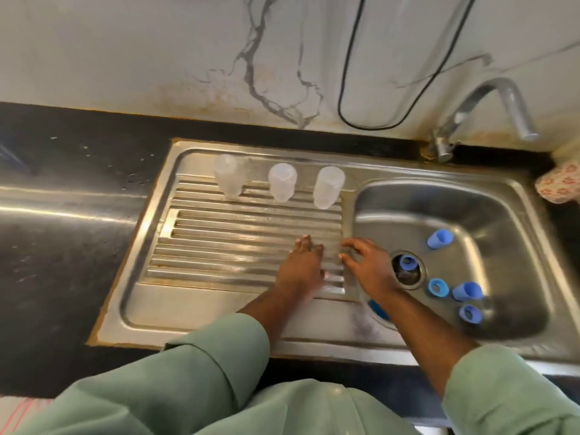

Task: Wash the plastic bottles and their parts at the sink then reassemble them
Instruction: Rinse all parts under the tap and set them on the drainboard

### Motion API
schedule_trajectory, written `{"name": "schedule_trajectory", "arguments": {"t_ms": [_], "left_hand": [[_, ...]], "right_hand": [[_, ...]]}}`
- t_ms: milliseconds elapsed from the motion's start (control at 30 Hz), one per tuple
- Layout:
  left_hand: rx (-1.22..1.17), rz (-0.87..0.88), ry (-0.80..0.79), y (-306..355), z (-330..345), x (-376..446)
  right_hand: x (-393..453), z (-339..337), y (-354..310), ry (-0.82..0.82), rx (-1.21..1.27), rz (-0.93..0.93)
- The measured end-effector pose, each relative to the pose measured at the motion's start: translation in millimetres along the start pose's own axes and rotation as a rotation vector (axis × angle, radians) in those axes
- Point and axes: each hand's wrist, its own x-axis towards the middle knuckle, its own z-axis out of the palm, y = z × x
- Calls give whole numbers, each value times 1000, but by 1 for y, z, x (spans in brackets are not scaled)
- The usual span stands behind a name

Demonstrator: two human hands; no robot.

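Three clear plastic bottles [281, 186] stand in a row at the back of the ribbed steel drainboard [219, 246], without caps. Several blue caps [440, 239] lie scattered in the sink basin [518, 277], one of them over the drain [407, 262]. A darker blue piece [378, 309] shows beside my right forearm at the basin's near edge. My left hand [303, 268] hovers over the drainboard's right end, fingers straight, holding nothing. My right hand [365, 265] hangs over the ridge between drainboard and basin, fingers spread and loosely bent, empty.
A chrome tap [489, 105] curves over the basin's back right. A black cable [348, 89] hangs on the marbled wall. Dark countertop [62, 215] lies left of the sink. A floral cloth [560, 183] sits at the right edge.
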Motion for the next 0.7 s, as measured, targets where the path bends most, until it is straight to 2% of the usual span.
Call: {"name": "schedule_trajectory", "arguments": {"t_ms": [200,400,567,700], "left_hand": [[26,91,4,80,28,11],[27,20,-57,151,68,30],[-30,-110,-79,181,100,62],[-8,-167,-88,188,114,91]], "right_hand": [[-12,-68,85,-15,-70,130],[-13,-124,178,-140,-106,230],[14,-130,225,-271,-191,238],[45,-110,239,-380,-162,200]]}}
